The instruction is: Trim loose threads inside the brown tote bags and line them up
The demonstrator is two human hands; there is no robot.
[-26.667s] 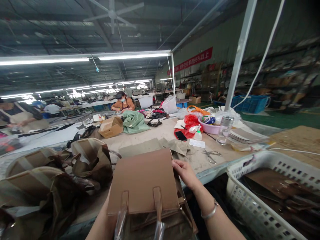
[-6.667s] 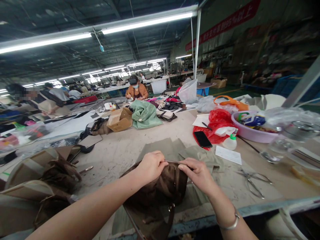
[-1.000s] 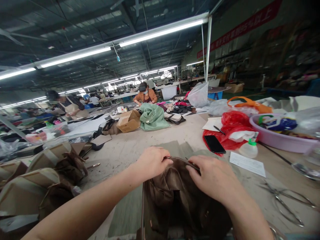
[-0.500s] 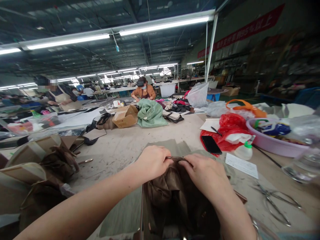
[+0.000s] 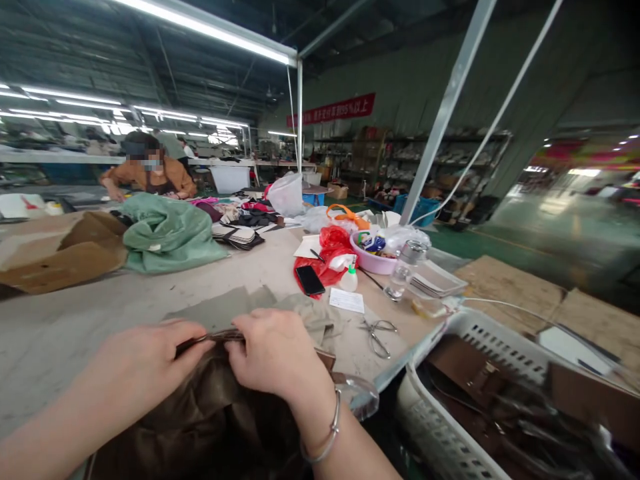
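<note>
In front of me a dark brown bag (image 5: 210,407) of shiny, creased cloth hangs below both hands, its upper edge raised. My left hand (image 5: 143,357) pinches that edge between thumb and fingers. Close beside it, my right hand (image 5: 273,350) grips the same edge, thumb on the near side; a metal bangle sits on its wrist. Grey-green sheets (image 5: 225,300) lie flat on the table just beyond the bag. The lower part of the bag is dark and runs out of view.
Scissors (image 5: 379,335), a white card (image 5: 347,300), a phone (image 5: 309,280) and a glue bottle (image 5: 350,279) lie to the right. A white basket (image 5: 417,400) of brown pieces stands beyond the table edge. A green cloth bundle (image 5: 167,230) is ahead; a co-worker (image 5: 150,170) sits behind it.
My view has swung to the right, bringing the white basket into sight. Both hands still hold the bag's edge, now closer together and further left in the picture.
</note>
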